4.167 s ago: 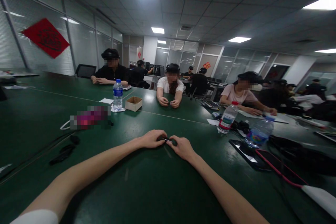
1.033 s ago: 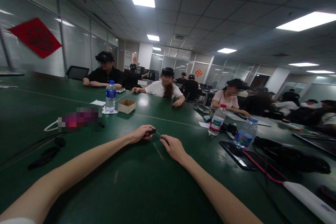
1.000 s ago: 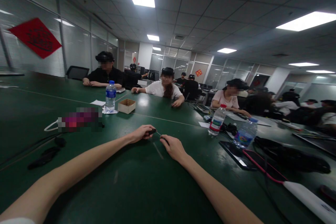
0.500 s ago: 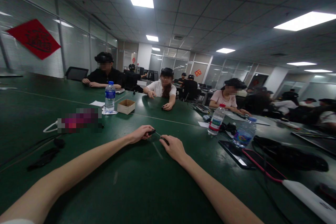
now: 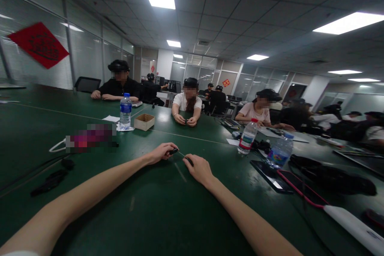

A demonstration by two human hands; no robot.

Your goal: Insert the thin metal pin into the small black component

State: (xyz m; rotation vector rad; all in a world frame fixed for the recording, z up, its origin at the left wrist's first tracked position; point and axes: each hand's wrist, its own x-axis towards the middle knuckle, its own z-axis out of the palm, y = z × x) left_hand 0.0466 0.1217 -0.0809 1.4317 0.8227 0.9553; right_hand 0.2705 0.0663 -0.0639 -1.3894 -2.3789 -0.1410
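My left hand (image 5: 162, 153) is closed, pinching a small black object (image 5: 173, 151) between thumb and fingers just above the green table. Its exact kind is too small to make out. My right hand (image 5: 198, 168) is closed on the dark handle of what looks like a small screwdriver (image 5: 189, 161). The tool's thin shaft points left and reaches the black object's right end. Whether the tip sits in a screw cannot be seen. Both forearms reach in over the green table (image 5: 156, 216) from the near corners.
A small open box (image 5: 144, 123) and a blue-capped bottle (image 5: 125, 112) stand beyond my left hand. To the right are a red-capped bottle (image 5: 247, 138), another bottle (image 5: 280, 152), a tablet-like device (image 5: 268, 174), a phone (image 5: 301, 188) and a white power bank (image 5: 354, 224). Several people sit around.
My hands and what they hold stay almost in place. Across the table, a person in white has brought both hands together around a small dark object.
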